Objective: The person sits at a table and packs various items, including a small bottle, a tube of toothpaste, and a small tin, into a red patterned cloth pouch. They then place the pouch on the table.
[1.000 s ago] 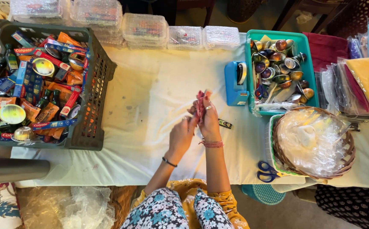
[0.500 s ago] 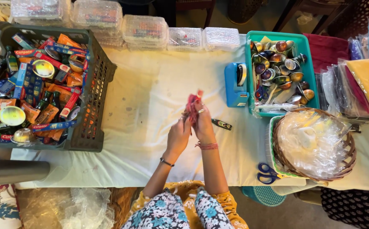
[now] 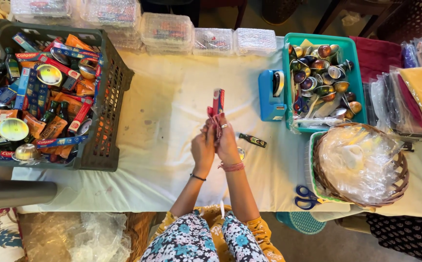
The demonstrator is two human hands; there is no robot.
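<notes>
Your left hand and right hand grasp 1 red pack with fingers clenched, at frame centre above the white-covered bench.

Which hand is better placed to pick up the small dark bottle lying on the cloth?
Probably the right hand: the small dark bottle lies just beside it, on its side. The left hand is farther off.

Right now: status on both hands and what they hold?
Left hand and right hand together, gripping a red toothpaste box upright above the white tablecloth. Small dark bottle lies just right of them. Nothing blocking.
</notes>
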